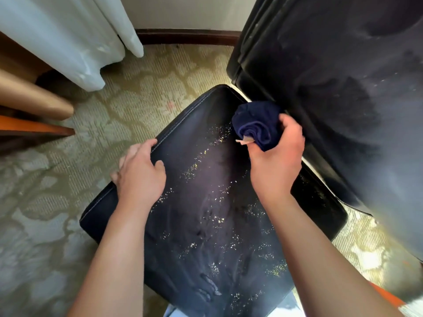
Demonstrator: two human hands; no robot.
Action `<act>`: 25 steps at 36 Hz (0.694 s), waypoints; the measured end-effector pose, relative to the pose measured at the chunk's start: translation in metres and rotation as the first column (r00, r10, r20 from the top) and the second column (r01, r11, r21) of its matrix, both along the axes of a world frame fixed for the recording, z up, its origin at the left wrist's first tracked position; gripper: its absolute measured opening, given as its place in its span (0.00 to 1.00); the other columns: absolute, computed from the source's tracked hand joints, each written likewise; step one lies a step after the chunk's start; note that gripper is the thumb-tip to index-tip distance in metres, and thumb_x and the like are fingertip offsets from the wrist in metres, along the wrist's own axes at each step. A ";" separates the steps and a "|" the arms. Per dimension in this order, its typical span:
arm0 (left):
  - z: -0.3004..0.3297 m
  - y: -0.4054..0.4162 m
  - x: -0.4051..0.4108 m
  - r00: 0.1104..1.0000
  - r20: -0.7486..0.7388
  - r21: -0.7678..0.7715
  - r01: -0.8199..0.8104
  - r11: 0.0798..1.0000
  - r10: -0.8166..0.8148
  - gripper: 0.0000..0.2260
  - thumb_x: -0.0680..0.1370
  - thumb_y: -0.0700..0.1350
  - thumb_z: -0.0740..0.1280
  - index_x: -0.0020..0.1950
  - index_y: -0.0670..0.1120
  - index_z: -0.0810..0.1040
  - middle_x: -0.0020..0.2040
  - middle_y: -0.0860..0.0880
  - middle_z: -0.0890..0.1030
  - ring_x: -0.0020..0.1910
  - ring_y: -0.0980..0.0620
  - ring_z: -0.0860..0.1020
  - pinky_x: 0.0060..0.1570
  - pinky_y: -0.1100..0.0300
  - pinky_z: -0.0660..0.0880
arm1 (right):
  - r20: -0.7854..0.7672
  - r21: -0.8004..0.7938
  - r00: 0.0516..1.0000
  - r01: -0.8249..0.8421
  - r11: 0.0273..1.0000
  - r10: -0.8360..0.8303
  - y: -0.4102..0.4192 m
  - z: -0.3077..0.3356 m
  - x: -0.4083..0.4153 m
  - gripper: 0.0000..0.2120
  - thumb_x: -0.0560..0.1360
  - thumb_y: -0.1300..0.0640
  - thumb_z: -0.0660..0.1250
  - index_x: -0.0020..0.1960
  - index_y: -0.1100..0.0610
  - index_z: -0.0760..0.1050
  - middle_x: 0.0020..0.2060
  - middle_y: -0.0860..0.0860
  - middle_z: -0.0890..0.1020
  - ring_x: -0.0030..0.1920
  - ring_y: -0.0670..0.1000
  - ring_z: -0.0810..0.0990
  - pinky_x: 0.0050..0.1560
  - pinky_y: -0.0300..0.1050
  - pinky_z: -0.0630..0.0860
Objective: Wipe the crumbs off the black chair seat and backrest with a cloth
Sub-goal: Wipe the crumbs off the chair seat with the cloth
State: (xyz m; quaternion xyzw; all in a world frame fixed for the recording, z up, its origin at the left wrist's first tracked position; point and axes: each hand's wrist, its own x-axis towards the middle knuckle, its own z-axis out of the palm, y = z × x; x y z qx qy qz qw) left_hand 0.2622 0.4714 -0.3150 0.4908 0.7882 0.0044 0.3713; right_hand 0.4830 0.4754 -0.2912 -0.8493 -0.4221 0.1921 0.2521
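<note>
We see a black chair seat (pixel 206 202) of smooth, leather-like upholstery with a dull sheen and pale stitched seams, dusted with fine yellowish crumbs (pixel 217 220) that sit dry and gritty on it. The backrest (pixel 343 99) looks the same smooth black, smeared with a matt greyish film. We note a dark navy cloth (pixel 256 124), soft knit fabric with a hemmed edge, bunched in the right hand (pixel 277 156). The carpet (pixel 57 191) is a coarse woven pile in a muted pattern; sheer white curtain (pixel 75 42) fabric hangs beside glossy wooden furniture (pixel 34 129).
</note>
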 end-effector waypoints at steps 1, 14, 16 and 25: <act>-0.001 -0.001 0.001 1.000 -0.006 -0.002 0.007 1.000 -0.007 0.22 0.81 0.43 0.65 0.75 0.54 0.70 0.73 0.51 0.70 0.71 0.41 0.67 0.71 0.39 0.64 | 0.020 -0.005 1.000 0.008 1.000 -0.008 0.002 -0.003 0.000 0.33 0.68 0.52 0.78 0.69 0.50 0.69 0.62 0.44 0.75 0.64 0.51 0.72 0.50 0.46 0.68; -0.015 0.000 -0.008 0.999 -0.014 0.004 0.044 0.999 -0.044 0.24 0.80 0.37 0.66 0.72 0.58 0.71 0.73 0.55 0.73 0.70 0.43 0.66 0.65 0.41 0.64 | 0.122 -0.102 0.987 -0.093 0.990 0.106 0.018 -0.035 -0.005 0.36 0.71 0.45 0.76 0.76 0.50 0.67 0.63 0.52 0.77 0.62 0.58 0.73 0.57 0.48 0.69; -0.017 -0.001 -0.008 0.999 -0.010 0.020 0.032 0.999 -0.032 0.24 0.80 0.36 0.66 0.71 0.57 0.71 0.71 0.55 0.75 0.69 0.44 0.66 0.64 0.41 0.64 | 0.119 -0.103 0.982 -0.136 0.985 0.147 0.017 -0.036 -0.008 0.33 0.72 0.44 0.75 0.74 0.49 0.70 0.59 0.50 0.78 0.59 0.57 0.73 0.52 0.45 0.67; -0.022 -0.001 -0.009 1.000 -0.001 0.027 0.021 0.999 -0.021 0.24 0.80 0.36 0.66 0.70 0.58 0.71 0.67 0.55 0.77 0.68 0.44 0.66 0.62 0.41 0.64 | 0.047 -0.184 0.895 -0.430 0.884 0.444 -0.002 -0.035 -0.045 0.26 0.70 0.52 0.76 0.67 0.51 0.76 0.49 0.47 0.77 0.52 0.54 0.72 0.46 0.48 0.71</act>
